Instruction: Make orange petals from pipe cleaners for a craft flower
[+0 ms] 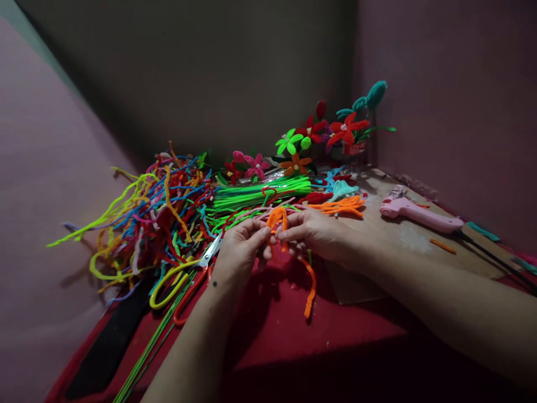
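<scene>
An orange pipe cleaner [277, 215] is bent into narrow loops between my two hands, above the red tabletop. My left hand [247, 239] pinches the left side of the loops between thumb and fingers. On the right side, my right hand [310, 230] grips the same piece with its fingertips. One loose orange end [311, 282] curves down below my right hand. The exact spot where the fingertips meet the lower loops is partly hidden. Scissors [207, 256] with yellow and red handles lie just left of my left hand, blades towards it.
A tangled heap of coloured pipe cleaners [155, 207] lies left. Green ones [260, 193] and an orange bundle [339, 207] lie behind my hands. Finished flowers [296, 163] stand at the back. A pink glue gun [419, 212] rests on a board [413, 240] at right, its cord trailing right.
</scene>
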Available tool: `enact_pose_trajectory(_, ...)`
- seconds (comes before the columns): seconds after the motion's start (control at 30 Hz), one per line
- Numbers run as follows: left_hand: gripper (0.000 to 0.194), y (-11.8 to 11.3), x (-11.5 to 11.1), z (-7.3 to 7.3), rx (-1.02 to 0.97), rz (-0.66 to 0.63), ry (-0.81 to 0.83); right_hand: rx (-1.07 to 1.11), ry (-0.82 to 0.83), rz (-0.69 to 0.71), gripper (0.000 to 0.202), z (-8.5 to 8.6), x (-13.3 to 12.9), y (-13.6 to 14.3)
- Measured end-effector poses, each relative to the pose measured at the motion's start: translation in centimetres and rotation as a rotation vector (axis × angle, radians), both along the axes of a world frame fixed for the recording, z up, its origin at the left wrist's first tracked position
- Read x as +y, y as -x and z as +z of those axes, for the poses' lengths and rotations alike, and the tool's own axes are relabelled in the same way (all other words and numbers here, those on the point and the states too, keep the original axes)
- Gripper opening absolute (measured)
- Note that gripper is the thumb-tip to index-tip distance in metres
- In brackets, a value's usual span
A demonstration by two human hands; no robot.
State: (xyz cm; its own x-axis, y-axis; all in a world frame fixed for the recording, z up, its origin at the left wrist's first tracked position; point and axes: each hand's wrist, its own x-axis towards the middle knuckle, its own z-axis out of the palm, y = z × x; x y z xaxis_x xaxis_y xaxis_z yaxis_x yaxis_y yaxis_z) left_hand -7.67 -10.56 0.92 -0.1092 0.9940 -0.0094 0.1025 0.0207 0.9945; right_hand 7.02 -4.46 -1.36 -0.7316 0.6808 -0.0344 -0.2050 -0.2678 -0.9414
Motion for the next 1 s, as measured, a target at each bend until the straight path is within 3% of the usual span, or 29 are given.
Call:
enact_pose_trajectory(0.1, 0.018, -0.1, -0.1, 0.2, 0.044, -0.005, -0.013, 0.125, 0.026, 0.001, 0.009, -0.1, 0.0, 0.1)
enact_pose_trajectory(0.3, 0.017, -1.0, -0.3, -0.2, 0.106, 0.046, -0.065, 0.283, 0.119, -0.180, 0.018, -0.2, -0.2, 0.6)
enact_pose_trajectory(0.47, 0.018, -1.6, -0.3, -0.4, 0.099, 0.061, -0.072, 0.255, 0.007, -0.325, 0.023, 0.0, -0.5, 0.7)
enact_pose_trajectory(0.67, 0.015, -1.4, -0.2, -0.5, 0.136, 0.091, -0.096, 0.129, -0.112, -0.402, 0.015, 0.6, -0.9, 0.5)
enact_pose_trajectory(1.0, 0.006, -0.9, -0.1, -1.7, 0.531, 0.153, -0.255, 0.087, -0.141, -0.399, 0.018, 0.3, -1.0, 0.7)
